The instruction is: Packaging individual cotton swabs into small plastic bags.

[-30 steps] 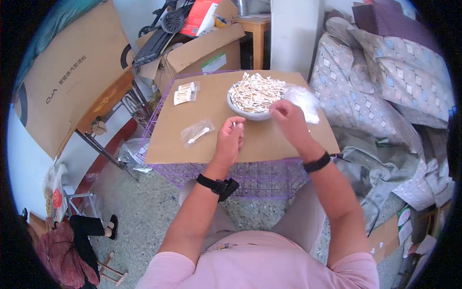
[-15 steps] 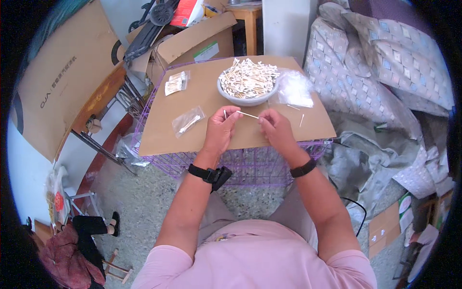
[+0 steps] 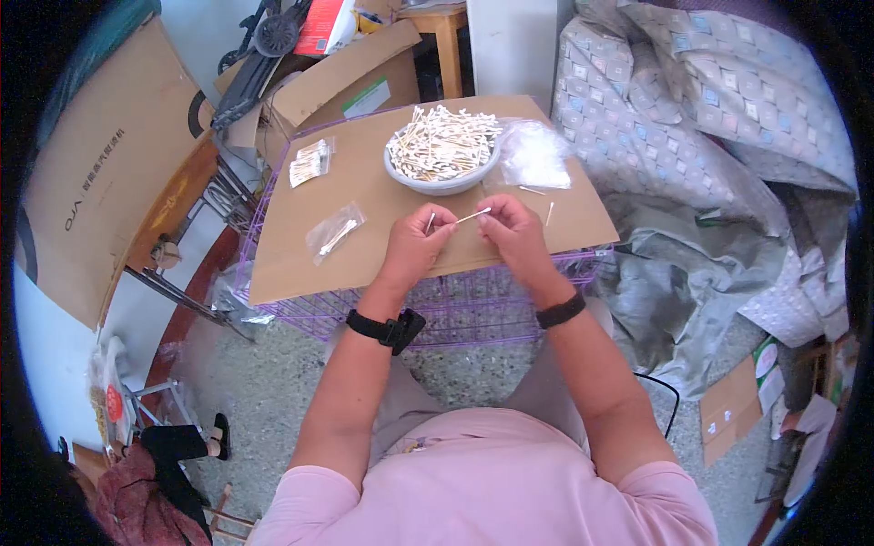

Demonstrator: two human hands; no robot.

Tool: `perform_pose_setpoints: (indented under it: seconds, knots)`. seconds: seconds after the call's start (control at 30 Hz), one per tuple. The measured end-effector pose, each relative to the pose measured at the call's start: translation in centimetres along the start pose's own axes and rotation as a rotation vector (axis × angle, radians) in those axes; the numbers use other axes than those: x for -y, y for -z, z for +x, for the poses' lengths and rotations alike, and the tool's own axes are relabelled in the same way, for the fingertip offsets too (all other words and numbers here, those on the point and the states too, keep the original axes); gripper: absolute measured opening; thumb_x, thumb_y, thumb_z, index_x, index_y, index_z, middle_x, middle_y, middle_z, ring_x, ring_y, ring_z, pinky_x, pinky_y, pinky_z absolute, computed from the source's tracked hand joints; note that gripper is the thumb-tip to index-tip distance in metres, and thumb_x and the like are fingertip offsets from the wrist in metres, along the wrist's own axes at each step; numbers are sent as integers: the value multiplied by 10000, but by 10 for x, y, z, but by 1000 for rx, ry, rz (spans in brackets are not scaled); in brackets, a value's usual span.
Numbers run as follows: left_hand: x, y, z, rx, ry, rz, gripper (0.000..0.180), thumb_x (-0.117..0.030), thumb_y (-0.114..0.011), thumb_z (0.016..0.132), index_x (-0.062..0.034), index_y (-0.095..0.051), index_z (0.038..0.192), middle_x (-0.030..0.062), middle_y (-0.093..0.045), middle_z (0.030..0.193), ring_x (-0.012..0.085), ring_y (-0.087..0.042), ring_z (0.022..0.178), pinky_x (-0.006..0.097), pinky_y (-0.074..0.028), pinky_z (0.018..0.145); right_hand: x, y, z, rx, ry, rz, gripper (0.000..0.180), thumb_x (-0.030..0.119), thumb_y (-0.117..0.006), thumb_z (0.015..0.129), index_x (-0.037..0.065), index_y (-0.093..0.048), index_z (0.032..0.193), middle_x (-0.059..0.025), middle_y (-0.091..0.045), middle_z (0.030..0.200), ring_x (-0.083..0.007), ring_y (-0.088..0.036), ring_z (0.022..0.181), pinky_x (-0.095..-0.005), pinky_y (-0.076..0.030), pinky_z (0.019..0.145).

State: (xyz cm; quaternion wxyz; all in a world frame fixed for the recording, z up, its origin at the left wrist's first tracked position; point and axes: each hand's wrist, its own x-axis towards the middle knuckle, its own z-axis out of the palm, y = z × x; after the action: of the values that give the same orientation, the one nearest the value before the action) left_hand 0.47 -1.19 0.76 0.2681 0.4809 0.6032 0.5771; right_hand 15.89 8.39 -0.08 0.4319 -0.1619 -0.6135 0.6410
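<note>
A cotton swab (image 3: pixel 472 216) spans the gap between my hands, its right tip higher than its left. My left hand (image 3: pixel 419 246) pinches near its left end, and another swab (image 3: pixel 430 221) sticks up between those fingers. At the white tip, my right hand (image 3: pixel 516 238) closes thumb and fingers on the same swab. Just beyond them stands a grey bowl (image 3: pixel 442 187) heaped with cotton swabs (image 3: pixel 442 141). A clear bag (image 3: pixel 323 227) with a few swabs lies left of my left hand. Two loose swabs, one pointing sideways (image 3: pixel 532 190) and one nearly upright in view (image 3: pixel 549 214), lie right of my right hand.
A cardboard sheet (image 3: pixel 300 259) covers a purple wire cage (image 3: pixel 455 323). Clear plastic bags (image 3: pixel 537 156) lie right of the bowl, and a fuller swab bag (image 3: pixel 311 165) at far left. Cloth-covered bulk (image 3: pixel 655 109) stands right. Another person (image 3: pixel 150 491) is at lower left.
The swab between my hands has swung from sloping down to the right to sloping up to the right. My right hand has risen slightly relative to my left. The whole view has shifted.
</note>
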Motion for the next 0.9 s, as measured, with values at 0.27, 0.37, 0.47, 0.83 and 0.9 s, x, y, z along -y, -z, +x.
perform_pose_setpoints:
  seconds: [0.27,0.37,0.47,0.83,0.9]
  knots:
    - [2,1,-2,-55,-49,-11,40,-68,-645,878,-66,-620,909,-66,-571,759,8,-467,615,182,-383,523,2,-1,-5,31,-15,-102,113,65,-627,883,31,-628,991,20,-587,782,-40,-523,692,-190,-430,595]
    - [1,6,-4,-107,-42,-163,55,-72,-643,882,-67,-621,931,-70,-554,745,6,-450,604,177,-372,520,-4,-4,-4,3,16,-229,102,70,-639,860,20,-640,948,-4,-607,769,-66,-544,679,-217,-453,606]
    - [0,11,-6,-117,16,-324,76,-63,-643,884,-54,-627,958,-64,-556,778,9,-460,663,168,-386,580,-4,-11,-3,3,80,-418,97,76,-648,839,11,-648,911,-26,-623,759,-95,-566,665,-248,-475,620]
    - [5,12,-1,-64,-89,-334,100,-109,-645,897,-51,-640,978,-49,-586,838,30,-510,734,183,-432,641,-6,-13,0,-3,36,-435,89,54,-647,837,17,-654,918,-3,-617,757,-77,-550,652,-233,-459,598]
    - [6,15,-1,-66,-91,-246,99,-123,-653,885,-41,-657,941,-32,-618,823,33,-530,736,197,-445,635,-9,-11,1,-20,32,-295,91,54,-637,856,21,-650,940,12,-606,779,-62,-534,664,-209,-440,596]
